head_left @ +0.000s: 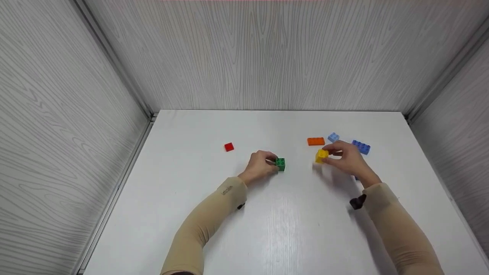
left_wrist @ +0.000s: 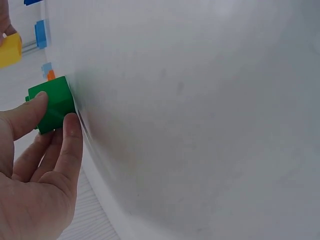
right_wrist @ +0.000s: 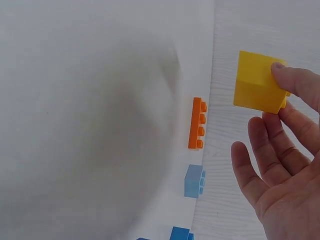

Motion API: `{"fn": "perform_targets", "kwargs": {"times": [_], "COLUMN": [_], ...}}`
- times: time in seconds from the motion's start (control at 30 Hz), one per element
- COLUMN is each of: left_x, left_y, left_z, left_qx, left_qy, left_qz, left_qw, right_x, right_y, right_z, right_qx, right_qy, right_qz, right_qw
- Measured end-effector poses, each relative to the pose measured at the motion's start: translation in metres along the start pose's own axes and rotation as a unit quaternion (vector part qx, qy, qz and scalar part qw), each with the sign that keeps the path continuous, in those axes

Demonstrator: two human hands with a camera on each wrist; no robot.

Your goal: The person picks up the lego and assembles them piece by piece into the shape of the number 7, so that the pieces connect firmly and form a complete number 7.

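Note:
My left hand (head_left: 261,166) pinches a green toy building brick (head_left: 280,164) between thumb and fingers, low at the white table. In the left wrist view the thumb presses one side of the green brick (left_wrist: 52,104) and a fingertip touches its lower corner. To the right, my right hand (head_left: 347,159) holds a yellow brick (head_left: 321,156) above the table, its shadow falling below. The right wrist view shows the yellow brick (right_wrist: 260,82) gripped by thumb and index finger, the other fingers loosely bent.
A small red brick (head_left: 229,147) lies left of the hands. Behind the yellow brick are an orange brick (head_left: 316,141) and a light blue brick (head_left: 333,137). A blue brick (head_left: 361,146) sits farther right; another dark blue piece (head_left: 357,178) is mostly hidden under the right wrist. Grey-white walls enclose the table.

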State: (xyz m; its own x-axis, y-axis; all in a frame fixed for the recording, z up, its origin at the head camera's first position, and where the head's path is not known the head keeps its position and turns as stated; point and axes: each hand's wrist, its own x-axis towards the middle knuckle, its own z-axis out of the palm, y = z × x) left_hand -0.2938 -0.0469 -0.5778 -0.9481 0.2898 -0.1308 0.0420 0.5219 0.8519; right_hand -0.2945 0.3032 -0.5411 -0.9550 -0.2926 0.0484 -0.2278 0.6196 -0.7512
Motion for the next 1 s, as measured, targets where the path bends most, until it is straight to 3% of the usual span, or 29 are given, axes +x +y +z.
{"fn": "perform_targets", "kwargs": {"times": [0.3,0.7,1.0], "left_x": [-0.003,-0.003,-0.002], "left_y": [0.006,0.006,0.007], "left_z": [0.001,0.000,-0.001], "left_qx": [0.007,0.007,0.009], "left_qy": [0.011,0.002,-0.003], "left_qz": [-0.005,-0.007,-0.014], "left_qw": [0.9999,1.0000,0.9999], "right_x": [0.008,0.019,0.027], "right_y": [-0.014,-0.030,-0.045], "right_z": [0.008,0.031,0.049], "right_qx": [0.007,0.024,0.030], "right_qy": [-0.007,-0.035,-0.038], "right_qz": [-0.004,-0.003,-0.041], "right_qw": [0.9999,0.9991,0.9980]}}
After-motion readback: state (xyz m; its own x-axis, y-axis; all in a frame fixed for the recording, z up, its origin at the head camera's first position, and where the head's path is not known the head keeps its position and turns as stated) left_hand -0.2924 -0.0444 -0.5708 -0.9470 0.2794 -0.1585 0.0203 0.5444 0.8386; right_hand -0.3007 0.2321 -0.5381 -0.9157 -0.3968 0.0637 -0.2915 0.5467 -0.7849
